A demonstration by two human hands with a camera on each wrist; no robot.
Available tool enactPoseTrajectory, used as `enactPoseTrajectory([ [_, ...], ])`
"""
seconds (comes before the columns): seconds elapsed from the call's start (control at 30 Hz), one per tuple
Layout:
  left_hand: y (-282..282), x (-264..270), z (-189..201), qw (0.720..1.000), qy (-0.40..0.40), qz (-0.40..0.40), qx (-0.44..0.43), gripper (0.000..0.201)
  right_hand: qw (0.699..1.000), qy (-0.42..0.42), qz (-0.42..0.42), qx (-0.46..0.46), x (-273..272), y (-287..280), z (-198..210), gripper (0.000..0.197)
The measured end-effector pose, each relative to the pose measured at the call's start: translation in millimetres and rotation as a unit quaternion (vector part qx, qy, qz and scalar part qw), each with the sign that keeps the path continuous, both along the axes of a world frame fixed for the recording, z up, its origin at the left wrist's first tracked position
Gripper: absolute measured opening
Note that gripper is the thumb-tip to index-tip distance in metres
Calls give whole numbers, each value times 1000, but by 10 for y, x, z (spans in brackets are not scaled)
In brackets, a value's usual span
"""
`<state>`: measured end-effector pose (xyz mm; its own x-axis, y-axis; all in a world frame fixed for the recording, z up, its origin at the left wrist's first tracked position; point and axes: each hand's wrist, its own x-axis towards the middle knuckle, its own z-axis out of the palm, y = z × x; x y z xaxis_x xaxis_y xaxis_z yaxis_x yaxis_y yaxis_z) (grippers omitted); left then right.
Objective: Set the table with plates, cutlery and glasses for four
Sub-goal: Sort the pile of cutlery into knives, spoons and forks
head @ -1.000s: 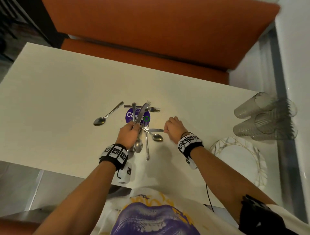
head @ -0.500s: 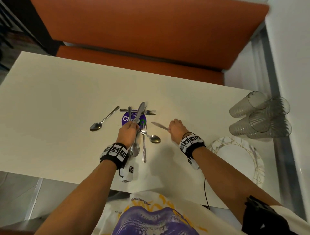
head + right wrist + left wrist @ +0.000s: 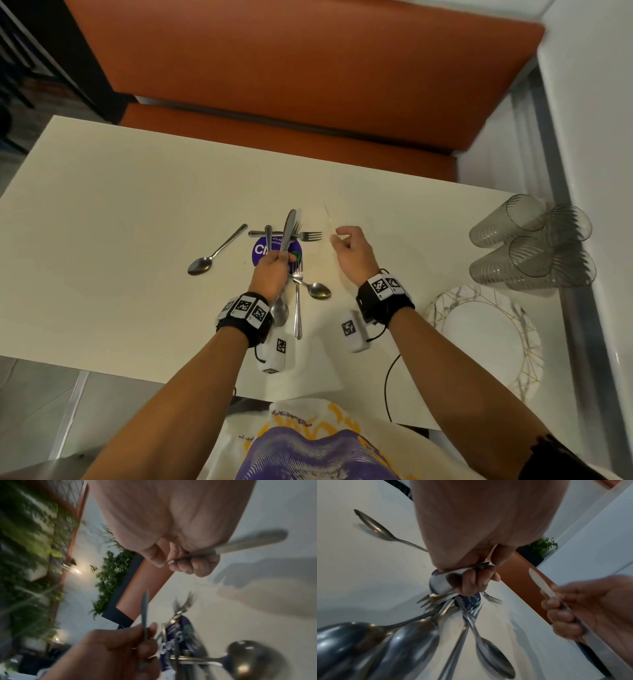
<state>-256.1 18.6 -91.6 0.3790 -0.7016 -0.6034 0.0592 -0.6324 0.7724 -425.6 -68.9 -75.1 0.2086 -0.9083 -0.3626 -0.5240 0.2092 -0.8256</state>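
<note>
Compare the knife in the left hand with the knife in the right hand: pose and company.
The knife in the left hand is bundled with other cutlery; the knife in the right hand is gripped alone. In the head view the left hand shows its knife broad side, while the right hand turns its knife edge-on, a thin line. Both are plain metal, off the table, blades pointing away from the person.

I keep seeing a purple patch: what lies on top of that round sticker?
Forks and a spoon handle cross the purple sticker; the left hand, gripping cutlery, covers its near edge. Most lettering is hidden.
</note>
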Motion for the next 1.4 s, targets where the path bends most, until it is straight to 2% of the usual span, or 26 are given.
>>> enactPoseTrajectory([
  [0.1, -16, -61, 42, 998, 59, 18, -10, 28, 998, -55, -16, -14, 227, 56, 125, 23],
  [0.2, -18, -129, 108, 993, 114, 23, -24, 25, 992, -104, -69, -2, 366, 83, 220, 19],
  [0.4, -67, -273, 261, 974, 222, 35, -30, 31, 991, -79, -103, 10, 392, 74, 285, 12],
  [0.5, -73, -303, 294, 973, 227, 12, -41, 28, 996, -17, -87, 2, 367, 62, 229, 8],
  [0.63, -89, -348, 348, 964, 261, 22, -44, 20, 996, 18, -88, -1, 341, 78, 255, 8],
  [0.8, -75, -325, 298, 964, 262, 23, -40, 24, 996, 54, -11, -69, 298, 73, 303, 10],
  [0.9, -76, -301, 330, 962, 272, 30, -26, 26, 989, 87, 26, -120, 249, -44, 353, 21],
  [1.03, -49, -253, 328, 961, 278, 3, -12, 26, 994, 30, -33, -103, 205, -294, 403, 24],
  [1.13, -44, -259, 327, 959, 282, -8, -16, 26, 996, 15, -18, -82, 213, -370, 425, 25],
  [1.4, -77, -230, 305, 962, 271, -21, -7, 31, 994, 9, 22, -103, 193, -349, 428, 24],
])
